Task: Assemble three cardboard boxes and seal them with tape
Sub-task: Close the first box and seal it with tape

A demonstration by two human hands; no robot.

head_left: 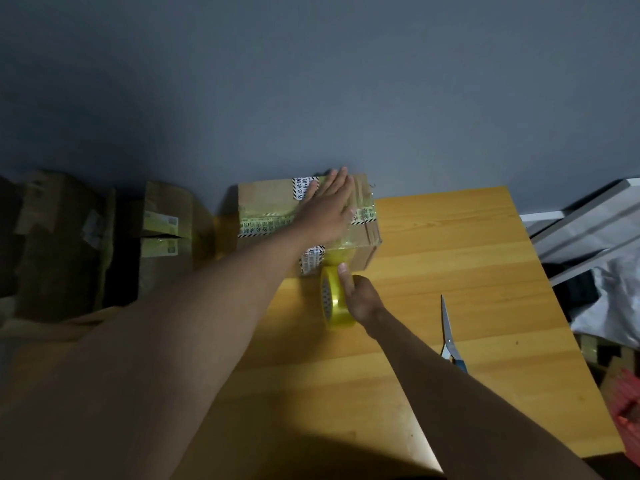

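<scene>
A closed cardboard box [263,199] with old printed tape strips stands at the back of the wooden table [467,271], against the wall. My left hand [329,206] lies flat on its top, fingers spread, pressing on a band of clear yellowish tape. That tape runs down the box's near face to a yellow tape roll [334,299], which my right hand [360,299] grips upright just in front of the box.
Scissors [448,330] lie on the table to the right of my right arm. Other cardboard boxes [162,233] are stacked in shadow off the table's left side. Grey boards and a plastic bag [609,299] sit beyond the right edge.
</scene>
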